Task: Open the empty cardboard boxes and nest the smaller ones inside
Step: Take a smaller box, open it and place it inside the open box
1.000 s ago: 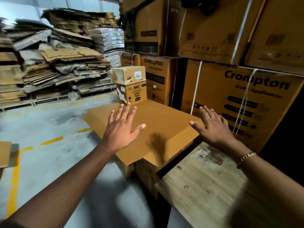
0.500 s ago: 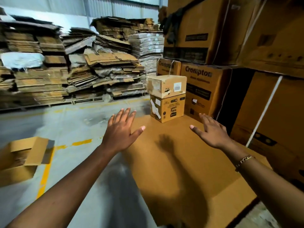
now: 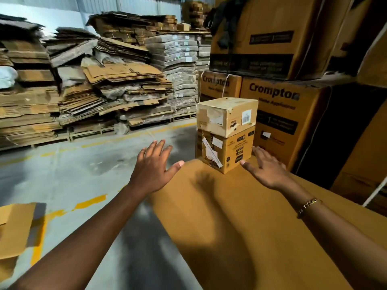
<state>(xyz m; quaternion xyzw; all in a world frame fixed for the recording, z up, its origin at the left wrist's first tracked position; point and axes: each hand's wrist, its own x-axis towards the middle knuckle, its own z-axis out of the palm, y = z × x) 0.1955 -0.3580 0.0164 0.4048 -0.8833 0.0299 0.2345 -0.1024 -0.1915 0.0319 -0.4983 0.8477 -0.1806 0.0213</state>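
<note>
I held both hands out, fingers straight and spread, gripping nothing. My left hand hovered by the left edge of a large cardboard box top. My right hand lay just beside the lower small box, fingertips close to its right face; I could not tell whether they touched. The upper small box sat stacked on the lower one, both at the far end of the large top. A bracelet circled my right wrist. Printed cartons stood behind, and piles of flattened cardboard lay beyond the concrete floor
</note>
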